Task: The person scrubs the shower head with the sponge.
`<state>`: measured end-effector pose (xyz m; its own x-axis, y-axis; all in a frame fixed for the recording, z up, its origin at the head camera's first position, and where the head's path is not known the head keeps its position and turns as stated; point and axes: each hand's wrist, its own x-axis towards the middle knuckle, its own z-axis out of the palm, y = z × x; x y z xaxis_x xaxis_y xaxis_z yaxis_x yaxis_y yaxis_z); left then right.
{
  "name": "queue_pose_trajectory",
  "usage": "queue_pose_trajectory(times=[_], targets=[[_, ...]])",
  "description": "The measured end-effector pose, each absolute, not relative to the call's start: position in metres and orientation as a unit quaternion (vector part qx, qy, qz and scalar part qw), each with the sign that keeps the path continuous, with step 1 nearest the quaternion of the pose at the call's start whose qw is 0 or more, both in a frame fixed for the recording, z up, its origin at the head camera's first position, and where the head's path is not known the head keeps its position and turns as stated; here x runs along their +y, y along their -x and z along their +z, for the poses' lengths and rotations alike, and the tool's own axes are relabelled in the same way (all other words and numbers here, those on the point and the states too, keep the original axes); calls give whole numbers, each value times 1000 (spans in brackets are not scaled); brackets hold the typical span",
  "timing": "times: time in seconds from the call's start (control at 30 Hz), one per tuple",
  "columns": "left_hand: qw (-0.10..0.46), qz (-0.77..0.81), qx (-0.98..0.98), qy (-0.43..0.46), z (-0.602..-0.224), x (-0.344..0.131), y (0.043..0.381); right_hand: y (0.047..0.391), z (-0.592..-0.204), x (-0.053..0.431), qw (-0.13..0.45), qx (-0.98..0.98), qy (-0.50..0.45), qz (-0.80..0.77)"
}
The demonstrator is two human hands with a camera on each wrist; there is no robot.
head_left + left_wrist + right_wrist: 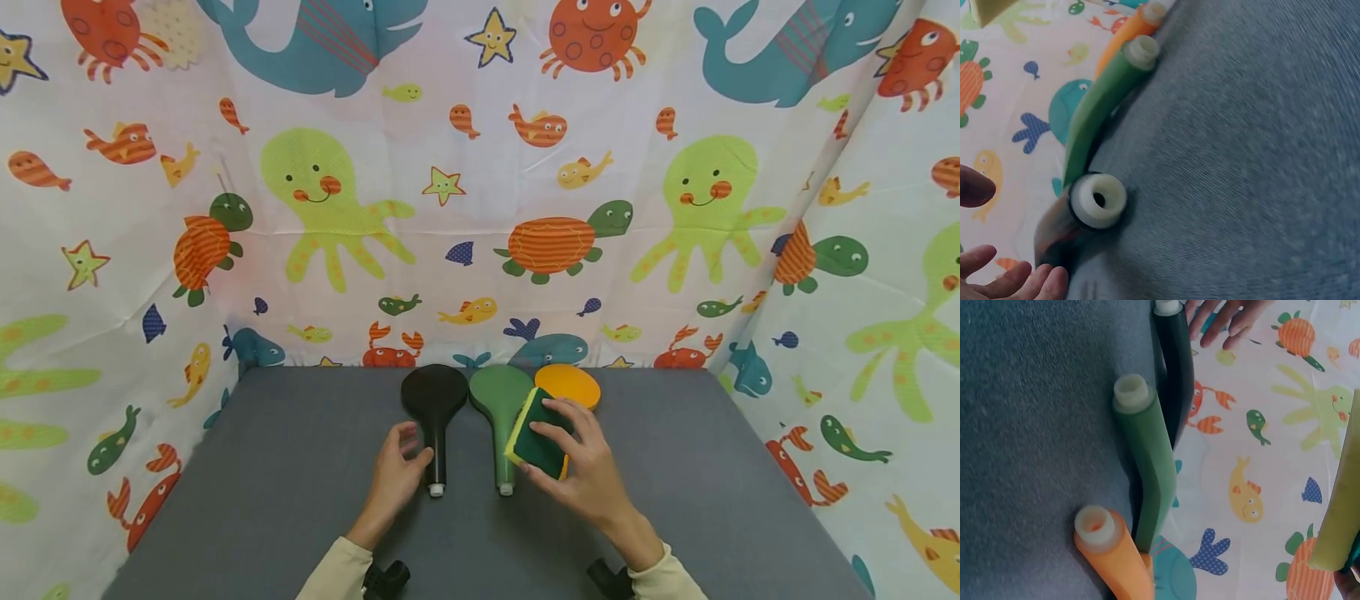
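Observation:
Three shower heads lie side by side, handles toward me: a black shower head (433,390) on the left, a green shower head (498,390) in the middle and an orange shower head (567,384) on the right. Each handle ends in a whitish threaded connector, as the wrist views show. My right hand (592,471) grips a sponge (542,435) with a dark green scouring side and a yellow side. It holds the sponge above the green and orange handles, hiding much of the orange one. Beside the black handle, my left hand (397,468) has loosely bent fingers with nothing held.
The shower heads rest on a grey cloth-covered table (300,467), near its back edge. Behind and at both sides hangs a white curtain (450,225) printed with sea animals. A dark wrist device (387,578) sits at each wrist.

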<state>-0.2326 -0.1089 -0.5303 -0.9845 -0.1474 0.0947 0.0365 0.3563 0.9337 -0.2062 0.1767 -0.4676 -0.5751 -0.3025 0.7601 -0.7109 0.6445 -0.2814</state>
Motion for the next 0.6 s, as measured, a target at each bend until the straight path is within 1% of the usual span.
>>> queue_pose_trajectory(times=[0.37, 0.6], targets=[[37, -520, -850, -78, -546, -104, 245, 205, -472, 170, 323, -847, -292, 306], [56, -480, -873, -73, -551, -99, 248, 206, -472, 168, 318, -850, -288, 306]])
